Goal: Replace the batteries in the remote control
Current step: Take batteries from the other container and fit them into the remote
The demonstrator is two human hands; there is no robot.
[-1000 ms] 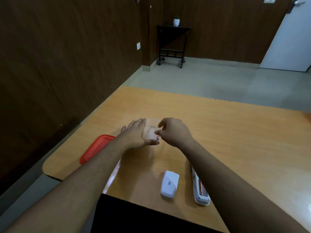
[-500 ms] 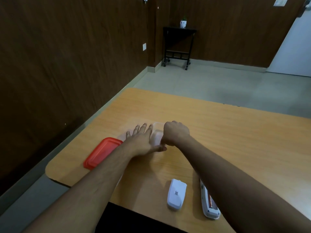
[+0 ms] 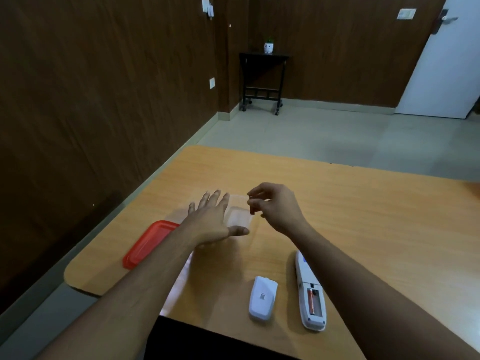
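Note:
A clear plastic container [image 3: 239, 217] stands on the wooden table [image 3: 368, 219]. My left hand [image 3: 210, 222] lies flat against its left side, fingers spread and thumb along its front edge. Just above the container's right rim, my right hand [image 3: 279, 207] is raised with thumb and fingers pinched on a small battery [image 3: 251, 211], of which only a dark tip shows. Near the table's front edge the white remote control [image 3: 309, 278] lies face down, compartment open, with one orange battery [image 3: 311, 300] inside. Its white battery cover [image 3: 262, 298] lies loose to its left.
The container's red lid [image 3: 148, 242] lies at the table's left edge, beside my left forearm. Beyond the table are a grey floor, dark wood walls, a small black side table [image 3: 262, 81] with a pot, and a white door [image 3: 441, 63].
My right hand has lifted out of the container with its fingers pinched. My left hand has stayed flat beside the container. The camera has tilted, so everything sits lower in view.

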